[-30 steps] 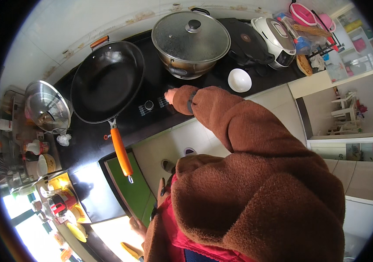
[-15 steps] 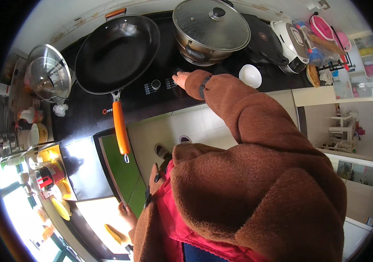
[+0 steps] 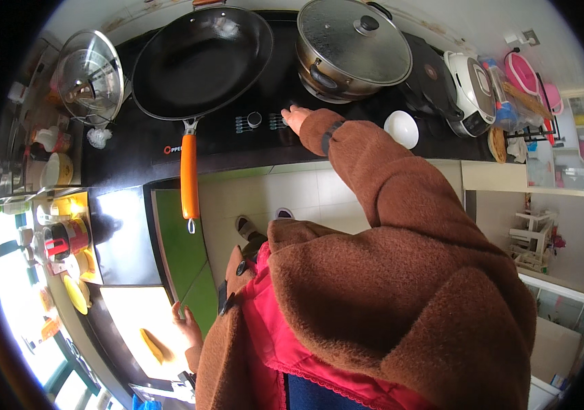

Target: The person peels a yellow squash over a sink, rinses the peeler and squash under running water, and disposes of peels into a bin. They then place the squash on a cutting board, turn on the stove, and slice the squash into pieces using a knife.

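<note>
My right hand [image 3: 295, 117] reaches forward to the black stovetop, its fingers closed round a control knob [image 3: 286, 121] that they mostly hide. A second knob [image 3: 254, 120] shows just to the left. Behind it sits a dark wok [image 3: 200, 65] with an orange handle [image 3: 189, 174] pointing toward me. Behind my right hand stands a steel pot [image 3: 316, 75] under a glass lid [image 3: 353, 44]. Low on the left, my left hand [image 3: 186, 328] is open with its fingers apart and holds nothing. A long yellow thing [image 3: 150, 346] lies beside it on a bright white board [image 3: 118, 311].
A glass lid [image 3: 89, 75] leans upright at the far left. To the right are a white bowl [image 3: 401, 130], a flat black appliance [image 3: 432, 78] and a white rice cooker [image 3: 471, 92]. A green cabinet front [image 3: 179, 239] runs below the left counter.
The view has shifted, so the stovetop things sit higher and more to the right. My right hand stays at the knob; my left hand's fingers show more spread.
</note>
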Motion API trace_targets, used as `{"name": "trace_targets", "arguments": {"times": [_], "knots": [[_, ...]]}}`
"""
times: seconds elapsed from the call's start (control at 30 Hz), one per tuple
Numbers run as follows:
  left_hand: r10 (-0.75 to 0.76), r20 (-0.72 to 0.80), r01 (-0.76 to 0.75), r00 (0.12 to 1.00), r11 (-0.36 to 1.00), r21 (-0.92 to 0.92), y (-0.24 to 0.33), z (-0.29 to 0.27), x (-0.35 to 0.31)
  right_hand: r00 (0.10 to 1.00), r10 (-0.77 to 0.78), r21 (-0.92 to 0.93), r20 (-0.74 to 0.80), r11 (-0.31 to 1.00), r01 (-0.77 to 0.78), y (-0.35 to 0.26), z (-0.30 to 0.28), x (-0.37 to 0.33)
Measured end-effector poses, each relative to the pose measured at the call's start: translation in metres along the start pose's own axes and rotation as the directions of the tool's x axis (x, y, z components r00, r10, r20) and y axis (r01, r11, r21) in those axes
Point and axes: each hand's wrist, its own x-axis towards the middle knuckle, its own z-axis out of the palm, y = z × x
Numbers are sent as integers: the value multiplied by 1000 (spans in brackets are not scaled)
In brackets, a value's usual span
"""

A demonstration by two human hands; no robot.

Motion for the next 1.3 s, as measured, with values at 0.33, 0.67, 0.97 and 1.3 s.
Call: {"name": "trace_targets", "arguments": {"times": [0.33, 0.67, 0.97, 1.3], "knots": [[26, -23, -24, 999, 998, 58, 0, 3, -29, 997, -45, -49, -67, 998, 41, 5, 12, 7], [165, -93, -133, 982, 950, 284, 16, -1, -60, 993, -99, -71, -67, 993, 94, 7, 10, 9], [145, -154, -97, 977, 955, 281, 28, 7, -92, 989, -81, -76, -123, 995, 72, 12, 20, 15], [140, -177, -76, 974, 942, 326, 19, 12, -115, 994, -67, -84, -89, 995, 59, 6, 14, 13]]}}
